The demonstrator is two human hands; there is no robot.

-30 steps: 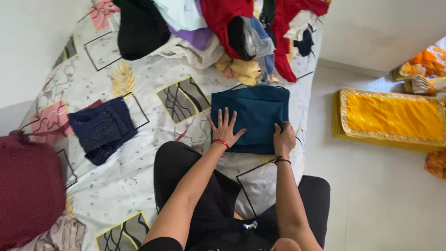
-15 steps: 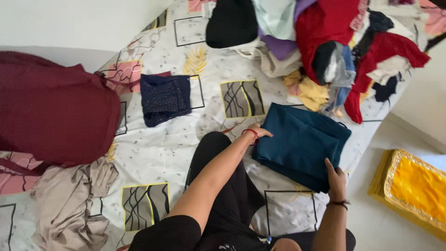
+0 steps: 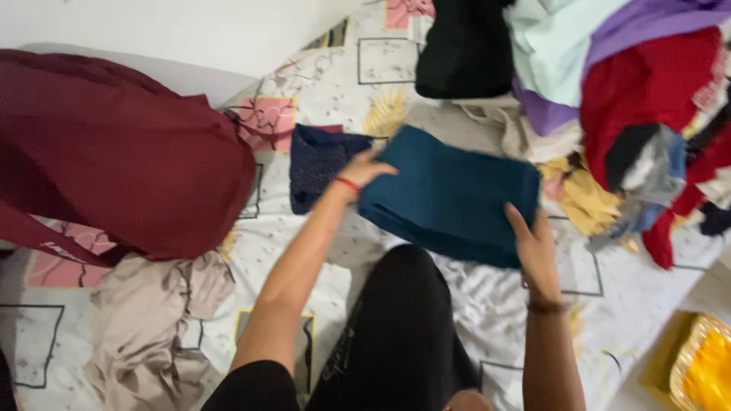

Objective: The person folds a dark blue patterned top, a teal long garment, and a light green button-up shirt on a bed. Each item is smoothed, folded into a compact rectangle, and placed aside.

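Folded teal cloth [image 3: 449, 194] between both hands, long axis left-right, slightly tilted.

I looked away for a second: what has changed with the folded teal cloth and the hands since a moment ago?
The folded teal cloth, earlier pressed flat on the patterned bedsheet, is now held at both ends by the left hand and right hand and carried leftward toward the folded navy garment. The navy garment and the pile of clothes lie as before.

1. No packages, signs or screens appear anywhere in view.
2. The maroon bag [image 3: 114, 152] at the left carries a small pale printed mark on its strap, too blurred to describe further.
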